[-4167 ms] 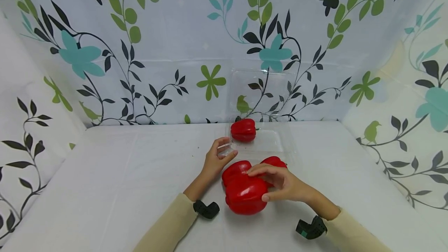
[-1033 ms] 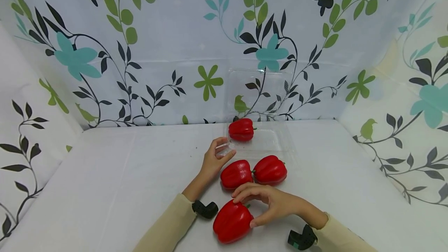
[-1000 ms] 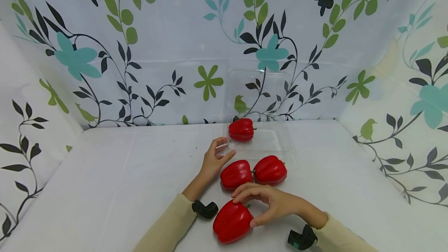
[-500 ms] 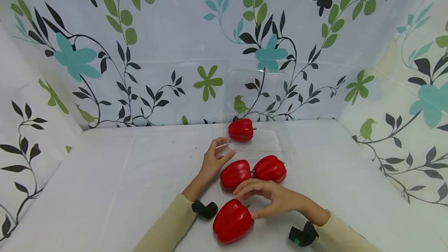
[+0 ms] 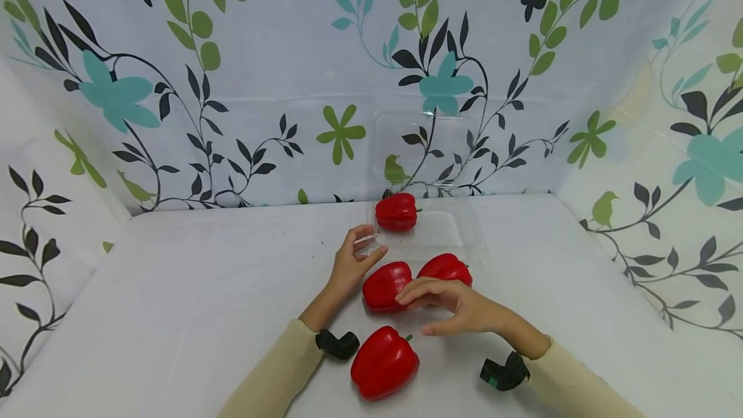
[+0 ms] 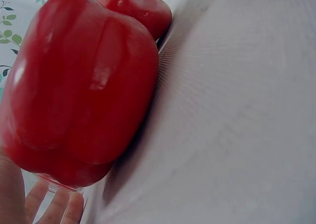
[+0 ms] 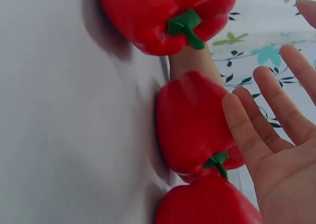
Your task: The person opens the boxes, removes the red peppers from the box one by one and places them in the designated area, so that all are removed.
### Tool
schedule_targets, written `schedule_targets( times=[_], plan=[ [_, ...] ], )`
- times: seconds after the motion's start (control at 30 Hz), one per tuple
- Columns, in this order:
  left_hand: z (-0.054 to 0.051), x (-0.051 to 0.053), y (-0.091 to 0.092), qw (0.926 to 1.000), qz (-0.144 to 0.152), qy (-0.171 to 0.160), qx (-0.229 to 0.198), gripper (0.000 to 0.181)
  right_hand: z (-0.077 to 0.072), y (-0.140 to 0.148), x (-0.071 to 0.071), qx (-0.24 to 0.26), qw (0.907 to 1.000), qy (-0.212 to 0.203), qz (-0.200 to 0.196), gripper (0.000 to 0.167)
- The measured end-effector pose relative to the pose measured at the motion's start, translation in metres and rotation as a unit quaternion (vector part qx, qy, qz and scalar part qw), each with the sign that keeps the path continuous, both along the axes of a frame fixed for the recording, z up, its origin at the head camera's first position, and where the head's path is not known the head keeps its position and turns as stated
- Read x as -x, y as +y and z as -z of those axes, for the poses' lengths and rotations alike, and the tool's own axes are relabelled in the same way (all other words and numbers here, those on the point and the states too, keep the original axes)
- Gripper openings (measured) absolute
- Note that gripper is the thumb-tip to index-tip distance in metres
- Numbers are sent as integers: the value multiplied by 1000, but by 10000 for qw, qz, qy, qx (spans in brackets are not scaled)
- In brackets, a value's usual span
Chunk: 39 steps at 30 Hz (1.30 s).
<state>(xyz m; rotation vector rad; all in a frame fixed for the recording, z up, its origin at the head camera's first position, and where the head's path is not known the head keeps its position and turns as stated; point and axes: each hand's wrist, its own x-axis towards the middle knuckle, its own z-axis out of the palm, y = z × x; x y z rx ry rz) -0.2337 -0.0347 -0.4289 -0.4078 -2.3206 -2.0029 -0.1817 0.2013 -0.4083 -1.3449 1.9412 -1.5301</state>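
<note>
In the head view my left hand [image 5: 350, 264] holds the front-left corner of a clear plastic container [image 5: 449, 234], thumb and fingers around it. One red bell pepper [image 5: 397, 212] lies inside, at the left. Just in front of the container are a second bell pepper [image 5: 386, 286] and a third bell pepper [image 5: 444, 267], side by side. My right hand [image 5: 455, 308] hovers above them, fingers spread and holding nothing, partly covering the third. Closest to me lies a front bell pepper [image 5: 384, 363], its green stem visible in the right wrist view.
The container's transparent lid [image 5: 426, 147] stands raised against the patterned backdrop [image 5: 261, 102]. A white cloth [image 5: 232, 289] covers the table. Black wrist cameras [image 5: 338, 345] sit at both sleeves.
The front pepper was drawn toward me, away from the other two, and let go. My right hand has since risen forward over the pair. The left hand stays at the container.
</note>
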Motion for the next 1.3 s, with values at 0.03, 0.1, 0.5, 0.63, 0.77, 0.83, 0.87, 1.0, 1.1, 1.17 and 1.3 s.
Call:
schedule_targets(
  times=[0.03, 0.1, 0.5, 0.63, 0.77, 0.83, 0.87, 1.0, 1.1, 1.17, 1.3],
  plan=[
    [0, 0, 0, 10000, 0, 1, 6, 56, 0, 1, 1, 29, 10000, 4, 50, 43],
    [-1, -1, 0, 10000, -5, 8, 17, 56, 0, 3, 3, 90, 9999, -23, 131, 42],
    [-2, -1, -1, 10000, 9, 4, 46, 57, 0, 10, 16, 476, 9975, -64, 527, 35],
    [-1, -1, -1, 10000, 9, -8, 29, 56, -1, 12, 20, 596, 9949, -314, 755, 34],
    [-1, 0, 0, 10000, 7, -10, -3, 56, -3, 15, 24, 665, 9936, -229, 883, 34],
    [0, 1, 0, 10000, 23, -26, -31, 56, -4, 18, 26, 687, 9933, -138, 915, 33],
    [0, 1, 0, 10000, 29, -37, -49, 56, -5, 19, 27, 694, 9933, -80, 924, 33],
    [1, 1, 0, 9999, 45, -51, -82, 57, -8, 22, 29, 637, 9931, -34, 981, 34],
    [1, 1, 0, 9999, 48, -51, -98, 57, -10, 23, 32, 574, 9927, -4, 1057, 35],
    [1, 1, 0, 9999, 49, -54, -117, 56, -11, 23, 34, 558, 9921, -11, 1123, 35],
    [1, 1, 0, 9999, 53, -65, -117, 56, -12, 23, 37, 574, 9903, -131, 1257, 34]
  ],
)
